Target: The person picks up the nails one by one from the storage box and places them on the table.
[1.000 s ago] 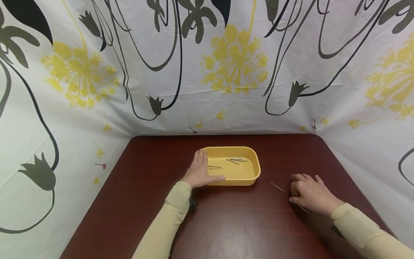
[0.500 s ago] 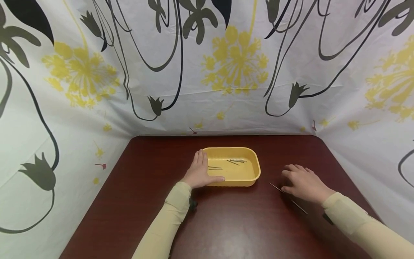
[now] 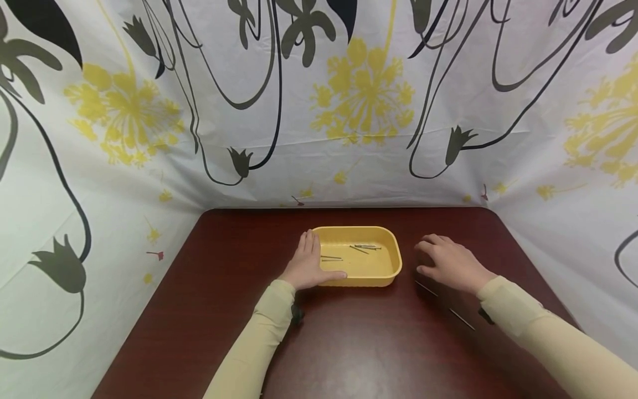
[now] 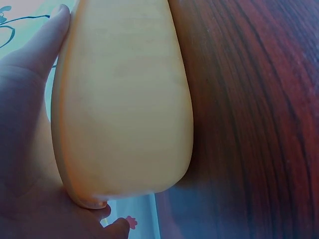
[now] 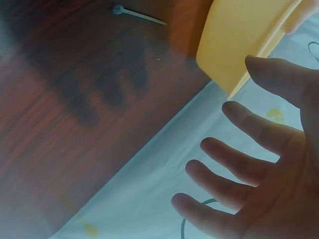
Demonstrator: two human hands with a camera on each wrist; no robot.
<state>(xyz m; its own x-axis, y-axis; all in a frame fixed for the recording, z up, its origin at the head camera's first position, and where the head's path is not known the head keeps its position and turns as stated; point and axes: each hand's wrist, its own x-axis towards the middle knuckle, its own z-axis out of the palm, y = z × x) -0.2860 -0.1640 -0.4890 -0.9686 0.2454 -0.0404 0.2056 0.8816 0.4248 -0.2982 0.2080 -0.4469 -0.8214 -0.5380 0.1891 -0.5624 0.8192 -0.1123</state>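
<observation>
Right hand (image 3: 451, 263): fingers spread, holding nothing. Left hand (image 3: 306, 266): fingers straight, resting at the left end of the yellow tray (image 3: 369, 281), presumably light, stiff; steady by rim. Two loose nails (image 3: 462, 320) on bench (image 3: 369, 343), right of tray; likely light, rigid, slippery: pinch mid-shank. Right wrist view resolves a nail's head; only head view shows the inner nails (image 3: 366, 247), lying in the tray.

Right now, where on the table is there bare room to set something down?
Bare table lies to the left of the yellow tray, beyond the left hand, and in front, between the two sleeves. It's crowded on the tray's right, where the right hand hovers by two loose nails.
</observation>
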